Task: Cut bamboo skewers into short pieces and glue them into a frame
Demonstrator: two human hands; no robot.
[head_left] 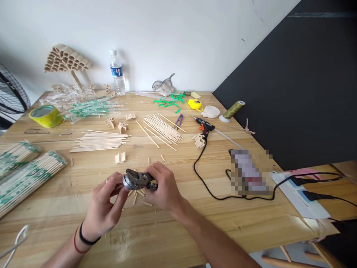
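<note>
My right hand (164, 186) is wrapped round a pair of worn metal cutters (138, 179), held over the table with the rounded silver head to the left. At that head my left hand (107, 199) is closed, thumb and fingers pinched together; what lies between them is hidden. Short cut stick pieces (135, 197) lie below the tool. Beyond my hands, one bundle of thin wooden sticks (99, 141) lies to the left and another loose pile of sticks (161, 128) to the right. A small block of short sticks (121, 158) sits nearer to me.
A black glue gun (205, 127) lies at right, its cord curling past a blurred phone (249, 172) to a power strip (302, 193). Packed sticks (30, 178) and yellow tape (46, 115) are at left. A bottle (117, 74) and stick model (67, 59) stand at the back.
</note>
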